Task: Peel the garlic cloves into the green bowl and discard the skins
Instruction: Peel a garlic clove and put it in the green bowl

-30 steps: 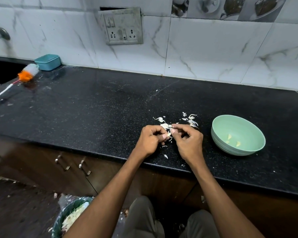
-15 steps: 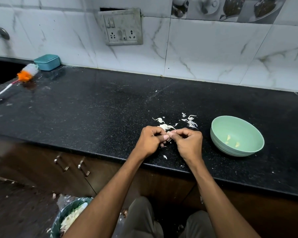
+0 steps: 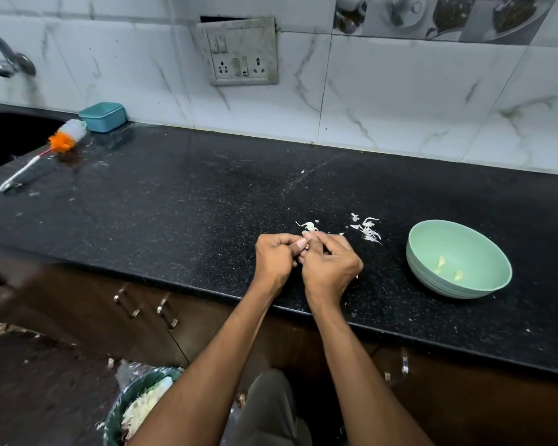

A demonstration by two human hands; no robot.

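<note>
- Your left hand (image 3: 276, 263) and right hand (image 3: 331, 268) meet over the black stone table (image 3: 174, 204), fingers curled, pinching a small pale garlic clove (image 3: 305, 234).
- Round green plastic bowl (image 3: 458, 259) sits to your right, two peeled yellowish cloves (image 3: 448, 267) inside.
- White papery skins (image 3: 368, 229) lie scattered just beyond your hands.

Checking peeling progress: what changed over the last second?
Little: both hands, left hand and right hand, stay pressed together, fingertips working the garlic clove. Nothing let go. Green bowl still holds two cloves; skins lie as before.
</note>
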